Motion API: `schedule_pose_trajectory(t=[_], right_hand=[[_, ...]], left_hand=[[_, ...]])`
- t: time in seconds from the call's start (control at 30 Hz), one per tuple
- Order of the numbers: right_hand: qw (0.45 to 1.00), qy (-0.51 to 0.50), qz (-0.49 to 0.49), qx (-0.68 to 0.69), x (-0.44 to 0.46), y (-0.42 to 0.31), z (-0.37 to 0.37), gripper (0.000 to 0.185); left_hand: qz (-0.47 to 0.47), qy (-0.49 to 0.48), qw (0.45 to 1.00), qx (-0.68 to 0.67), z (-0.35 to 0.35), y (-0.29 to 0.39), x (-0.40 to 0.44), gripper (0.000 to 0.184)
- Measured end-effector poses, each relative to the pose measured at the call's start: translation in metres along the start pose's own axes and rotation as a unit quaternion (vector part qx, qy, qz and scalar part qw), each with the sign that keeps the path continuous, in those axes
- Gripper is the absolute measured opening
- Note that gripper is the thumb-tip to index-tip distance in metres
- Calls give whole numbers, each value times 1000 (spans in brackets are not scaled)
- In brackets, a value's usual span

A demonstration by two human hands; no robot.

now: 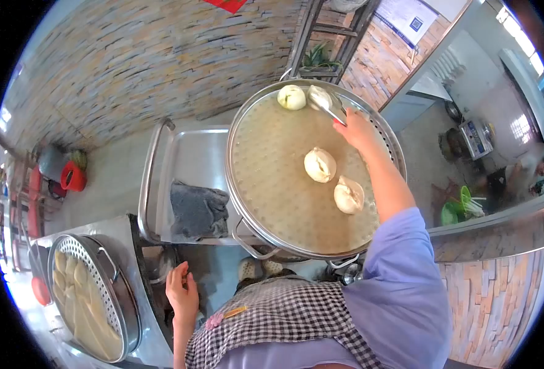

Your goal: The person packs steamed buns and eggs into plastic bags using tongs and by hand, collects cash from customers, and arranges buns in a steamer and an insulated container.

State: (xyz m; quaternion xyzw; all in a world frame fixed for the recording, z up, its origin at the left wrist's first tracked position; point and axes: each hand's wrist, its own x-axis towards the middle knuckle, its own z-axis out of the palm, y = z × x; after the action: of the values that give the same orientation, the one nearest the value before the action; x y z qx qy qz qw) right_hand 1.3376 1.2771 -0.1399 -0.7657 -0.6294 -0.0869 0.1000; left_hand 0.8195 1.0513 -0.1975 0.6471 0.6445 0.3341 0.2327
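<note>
My right hand (359, 130) is closed around metal tongs (332, 114) at the far side of a large round steamer (272, 178) lined with a damp cloth. The tips of the tongs are at a pale bun (318, 96); whether they pinch it I cannot tell. Close beside it sits a rounder bun (291, 97) with a greenish tint. Two more folded buns, one near the middle (320, 165) and one to the right (349, 195), lie on the cloth. Low on the left, my left hand (183, 295) hangs with nothing in it, fingers slightly apart.
A metal cart (189, 166) beside the steamer carries a dark grey cloth (199, 210). At lower left, another steamer tray (117, 307) holds several buns on a metal counter (138, 277). Beyond a glass partition on the right is a person (518, 175) near green vegetables (462, 206).
</note>
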Motion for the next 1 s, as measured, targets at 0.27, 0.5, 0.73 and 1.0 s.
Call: schedule_pose_trajectory(t=[0.27, 0.5, 0.73, 1.0], right_hand=[[693, -80, 259, 669, -47, 43, -45, 35], [900, -78, 143, 405, -172, 65, -89, 58], [970, -82, 112, 198, -213, 24, -110, 74], [981, -99, 77, 146, -275, 15, -116, 69]], left_hand=[[-44, -1, 999, 1, -3, -14, -23, 27], [60, -57, 996, -25, 22, 20, 20, 26], [161, -104, 981, -27, 44, 57, 44, 27], [167, -107, 980, -34, 46, 50, 32, 27]])
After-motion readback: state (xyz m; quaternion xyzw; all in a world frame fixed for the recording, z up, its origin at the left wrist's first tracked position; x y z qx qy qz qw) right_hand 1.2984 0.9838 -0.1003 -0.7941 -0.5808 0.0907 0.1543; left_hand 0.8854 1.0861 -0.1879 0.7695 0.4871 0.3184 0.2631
